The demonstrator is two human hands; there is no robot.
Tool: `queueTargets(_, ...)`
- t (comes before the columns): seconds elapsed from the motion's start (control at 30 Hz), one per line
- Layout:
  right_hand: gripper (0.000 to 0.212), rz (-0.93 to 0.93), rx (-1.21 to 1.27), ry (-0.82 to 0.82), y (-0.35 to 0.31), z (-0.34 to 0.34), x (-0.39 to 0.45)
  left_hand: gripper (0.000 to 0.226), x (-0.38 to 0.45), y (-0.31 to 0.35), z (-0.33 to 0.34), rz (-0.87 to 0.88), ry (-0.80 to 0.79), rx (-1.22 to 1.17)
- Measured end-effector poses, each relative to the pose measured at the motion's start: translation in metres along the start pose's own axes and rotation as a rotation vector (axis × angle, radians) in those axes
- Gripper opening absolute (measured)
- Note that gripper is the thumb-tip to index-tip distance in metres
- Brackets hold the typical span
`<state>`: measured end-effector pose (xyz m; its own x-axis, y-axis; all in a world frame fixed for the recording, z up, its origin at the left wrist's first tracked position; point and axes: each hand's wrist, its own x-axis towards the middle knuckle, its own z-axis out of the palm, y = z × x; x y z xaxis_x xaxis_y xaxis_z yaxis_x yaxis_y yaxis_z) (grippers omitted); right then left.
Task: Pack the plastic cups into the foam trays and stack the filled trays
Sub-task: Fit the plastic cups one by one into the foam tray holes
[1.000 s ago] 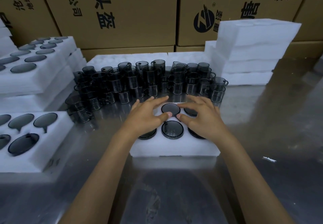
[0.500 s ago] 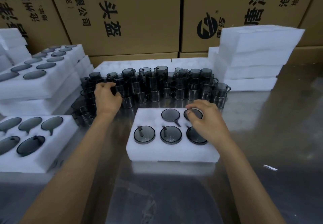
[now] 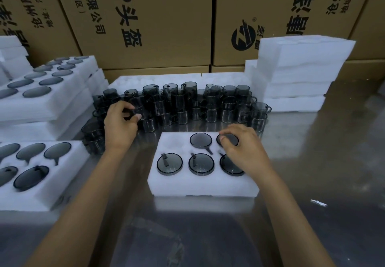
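A white foam tray [image 3: 204, 185] lies in the middle of the metal table. Several smoky grey plastic cups sit in its pockets, among them the front middle cup [image 3: 201, 163]. Its back left pocket [image 3: 173, 141] is empty. My right hand [image 3: 243, 152] rests over the tray's right side, its curled fingertips and thumb around the rim of the back right cup [image 3: 229, 139]. My left hand [image 3: 118, 127] reaches into the pile of loose cups [image 3: 187, 104] behind the tray and grips one cup [image 3: 136, 108] between thumb and fingers.
Filled foam trays [image 3: 41, 175] lie at the left, with more stacked behind them [image 3: 41, 92]. Empty foam trays [image 3: 298, 71] are piled at the back right. Cardboard boxes [image 3: 156, 21] wall the back. A small white scrap [image 3: 318, 202] lies on the table at the right.
My left hand left the tray, reached back left to the cup pile and now closes on a cup. My right hand stays at the back right cup.
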<state>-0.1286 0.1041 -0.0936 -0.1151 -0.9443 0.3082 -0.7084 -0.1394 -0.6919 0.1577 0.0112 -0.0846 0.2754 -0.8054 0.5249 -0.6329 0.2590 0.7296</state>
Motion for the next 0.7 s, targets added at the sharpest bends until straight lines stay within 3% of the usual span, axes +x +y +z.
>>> queueTargets(0.13, 0.024, -0.037, -0.001, 0.024, -0.005, -0.002, -0.002, 0.019, -0.013, 0.018, -0.01, 0.048, -0.061, -0.141)
queueTargets(0.27, 0.023, -0.109, 0.078, 0.086, -0.019, 0.0, -0.006, 0.017, -0.03, 0.046, -0.014, 0.14, -0.209, -0.134)
queueTargets(0.4, 0.034, -0.15, 0.301, -0.017, -0.043, 0.01, -0.012, 0.02, -0.042, 0.065, -0.014, 0.108, -0.349, -0.258)
queueTargets(0.57, 0.059, -0.148, 0.469, -0.17, -0.061, 0.03, -0.01, 0.02, -0.062, 0.072, 0.001, 0.096, -0.131, -0.334)
queueTargets(0.7, 0.073, -0.175, 0.368, -0.169, -0.07, 0.042, 0.002, 0.018, -0.065, 0.072, 0.005, 0.073, -0.12, -0.376)
